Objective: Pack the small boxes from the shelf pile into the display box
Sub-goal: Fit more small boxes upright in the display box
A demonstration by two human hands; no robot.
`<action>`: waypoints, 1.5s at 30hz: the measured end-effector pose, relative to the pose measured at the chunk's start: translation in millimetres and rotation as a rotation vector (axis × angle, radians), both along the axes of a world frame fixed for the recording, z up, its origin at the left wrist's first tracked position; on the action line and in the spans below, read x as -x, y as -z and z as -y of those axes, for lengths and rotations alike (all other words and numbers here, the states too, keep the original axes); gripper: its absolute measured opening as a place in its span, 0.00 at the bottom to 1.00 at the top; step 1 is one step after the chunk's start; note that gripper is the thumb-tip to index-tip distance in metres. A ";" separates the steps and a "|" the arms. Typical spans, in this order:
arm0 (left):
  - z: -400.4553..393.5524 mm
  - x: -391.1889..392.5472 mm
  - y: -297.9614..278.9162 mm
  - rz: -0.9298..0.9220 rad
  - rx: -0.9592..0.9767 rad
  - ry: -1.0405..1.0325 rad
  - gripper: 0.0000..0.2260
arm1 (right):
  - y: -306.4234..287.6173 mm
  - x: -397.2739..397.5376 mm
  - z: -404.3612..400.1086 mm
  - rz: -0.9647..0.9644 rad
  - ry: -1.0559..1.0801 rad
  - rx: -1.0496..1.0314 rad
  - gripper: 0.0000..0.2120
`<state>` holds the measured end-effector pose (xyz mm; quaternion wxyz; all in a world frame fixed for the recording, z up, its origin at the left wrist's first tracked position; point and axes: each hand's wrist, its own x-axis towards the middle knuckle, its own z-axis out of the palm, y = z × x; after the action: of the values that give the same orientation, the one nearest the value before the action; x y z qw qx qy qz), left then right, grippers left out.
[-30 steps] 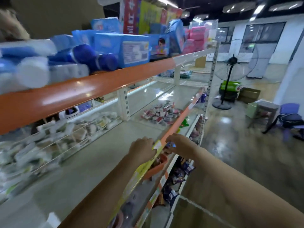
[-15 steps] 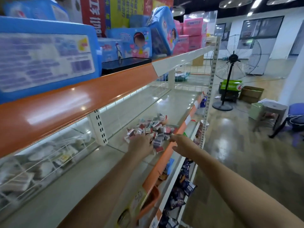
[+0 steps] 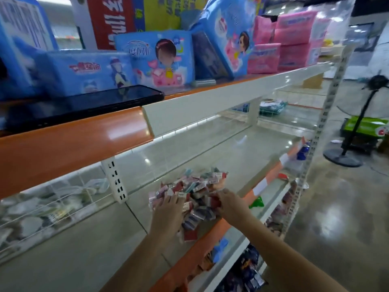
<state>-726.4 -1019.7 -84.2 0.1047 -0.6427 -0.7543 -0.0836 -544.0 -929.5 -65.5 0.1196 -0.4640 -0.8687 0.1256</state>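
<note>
Head view: pile of small boxes [image 3: 189, 192] heaped mid-frame on the glass shelf [image 3: 210, 148]. Left hand [image 3: 168, 213] laid flat, fingers spread over the pile's near-left edge; right hand [image 3: 231, 204] curled into its right side, likely gathering. Actual pinch hidden. No display box in view; labels blurred.

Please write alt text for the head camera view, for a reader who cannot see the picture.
Both hands reach into a pile of small boxes on the middle shelf: the left hand rests on its left side, the right hand on its right. On the shelf above lie a black phone and blue and pink packs; a floor fan stands to the right.
</note>
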 end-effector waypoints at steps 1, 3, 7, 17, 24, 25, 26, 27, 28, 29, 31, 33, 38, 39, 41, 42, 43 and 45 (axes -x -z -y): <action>-0.3 -1.5 1.7 -0.007 0.003 -0.020 0.19 | 3.6 -0.4 -3.9 0.013 -0.022 -0.012 0.19; -0.2 -5.0 4.8 -0.017 0.009 -0.057 0.20 | 10.3 0.5 -8.6 0.015 -0.061 -0.029 0.20; 0.6 -12.2 6.2 0.016 -0.005 -0.121 0.21 | 18.2 -0.9 -16.2 -0.035 -0.135 -0.073 0.20; 29.8 -0.9 -14.3 0.221 -0.157 -0.270 0.20 | -3.7 14.6 -8.2 -0.295 -0.347 0.100 0.13; 106.1 24.5 -40.0 0.254 -0.277 -0.372 0.16 | -20.3 71.7 44.4 -0.474 -0.594 0.469 0.12; 120.1 28.7 -41.9 0.263 -0.286 -0.396 0.17 | -21.1 82.5 54.2 -0.476 -0.621 0.494 0.13; 135.1 32.7 -43.4 0.267 -0.290 -0.422 0.17 | -21.3 93.5 65.1 -0.476 -0.645 0.526 0.14; 150.8 36.6 -44.2 0.267 -0.294 -0.451 0.17 | -21.2 103.6 77.3 -0.476 -0.667 0.566 0.13; 167.7 40.4 -44.5 0.270 -0.299 -0.479 0.17 | -21.2 113.9 90.4 -0.477 -0.685 0.614 0.13; 185.1 43.9 -44.3 0.274 -0.308 -0.508 0.17 | -20.2 124.3 104.3 -0.484 -0.703 0.674 0.12; 223.1 49.6 -44.0 0.279 -0.340 -0.566 0.17 | -17.9 145.0 135.5 -0.490 -0.735 0.811 0.11; 263.7 53.0 -45.1 0.271 -0.379 -0.627 0.16 | -15.9 163.4 169.1 -0.486 -0.777 0.967 0.10; 377.3 58.2 -48.4 0.229 -0.446 -0.761 0.15 | -16.5 201.1 267.7 -0.483 -0.898 1.282 0.05; 400.6 59.0 -48.7 0.218 -0.447 -0.787 0.15 | -17.9 206.6 288.9 -0.482 -0.907 1.320 0.05; 447.9 61.0 -50.1 0.198 -0.460 -0.831 0.16 | -19.6 217.2 332.2 -0.462 -0.944 1.372 0.06; 471.3 62.5 -50.9 0.195 -0.470 -0.850 0.15 | -19.1 222.8 352.6 -0.450 -0.963 1.386 0.06; 494.3 64.5 -51.9 0.194 -0.475 -0.868 0.15 | -18.3 229.0 372.5 -0.442 -0.976 1.399 0.07; 538.9 69.7 -53.5 0.199 -0.480 -0.896 0.16 | -16.8 242.5 411.2 -0.427 -0.992 1.410 0.09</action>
<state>-796.1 -1558.6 -30.7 0.2023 -0.2034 -0.9215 -0.2619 -786.5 -1340.7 -48.7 -0.1028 0.0336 -0.6495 0.7527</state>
